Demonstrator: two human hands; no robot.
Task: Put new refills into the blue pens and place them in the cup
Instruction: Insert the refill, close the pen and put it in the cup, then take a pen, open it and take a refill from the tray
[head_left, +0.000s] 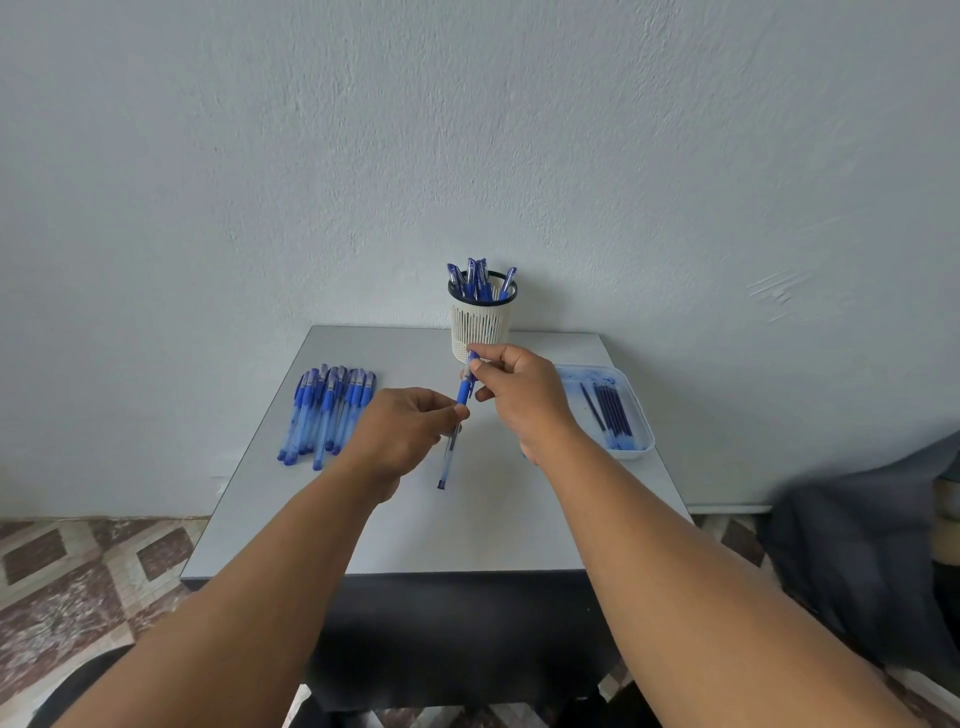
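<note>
Two hands meet over the middle of a grey table (395, 540), sharing one blue pen (464, 391). The right hand (522, 397) pinches the pen's capped far end between thumb and fingers, its other fingers curled in. The left hand (402, 434) closes its thumb and fingertips on the pen lower down, and its fingers hide the stretch of barrel where the two halves would meet, so whether the pen is whole or pulled apart cannot be told. Below the left hand a clear length of barrel shows again, slanting toward the near side and ending in a dark tip; whether that tip touches the table is hard to judge.

At the far edge against the wall (467, 130) stands a pale slotted cup (480, 325) with a dark rim, holding several blue pens upright; the right hand covers its lower part. The pens inside overlap too much to count.

On the left of the table lies a row of blue pens (324, 413), packed side by side and partly stacked, caps toward the far side. On the right sits a shallow pale tray (636, 415) stained blue, with thin dark refills (613, 413) lying in it, one a little apart from the rest.

Dark cloth (857, 561) on the right runs out of the frame, and what it belongs to cannot be made out. Patterned floor tiles (78, 571) show on the near left.
</note>
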